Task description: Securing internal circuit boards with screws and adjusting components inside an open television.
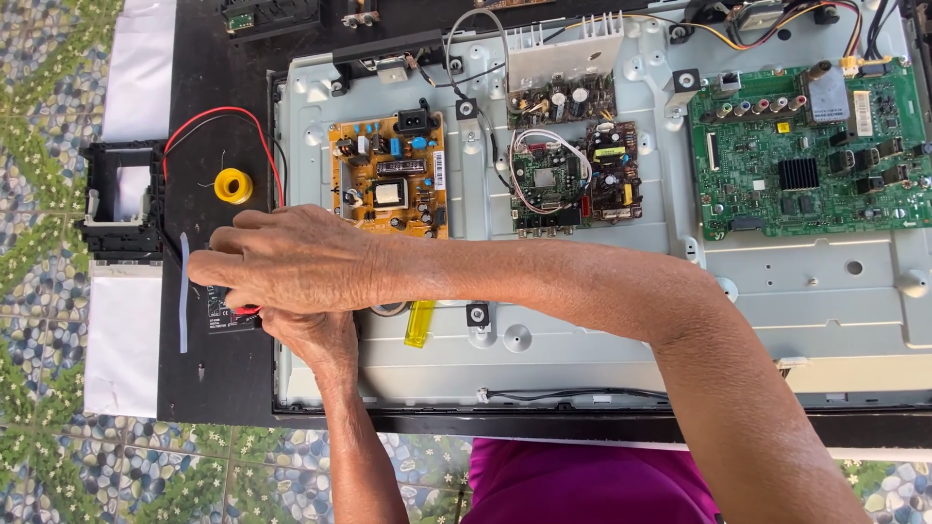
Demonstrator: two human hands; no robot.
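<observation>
Fingers of your right hand (291, 260) and left hand (313, 335) closed on a small, light red-tipped tool (245, 311), best gripped mid-body

The opened television chassis (582, 243) fills the middle and right of the frame, with the power board (390, 177) at its upper left, two small boards (575, 175) at centre and the main board (811, 150) at upper right. Left of it lie a solder spool (233, 184) and, further left, a plastic frame (121, 202). Both hands, right hand (291, 257) above left hand (316, 335), meet at the chassis's lower left edge.
</observation>
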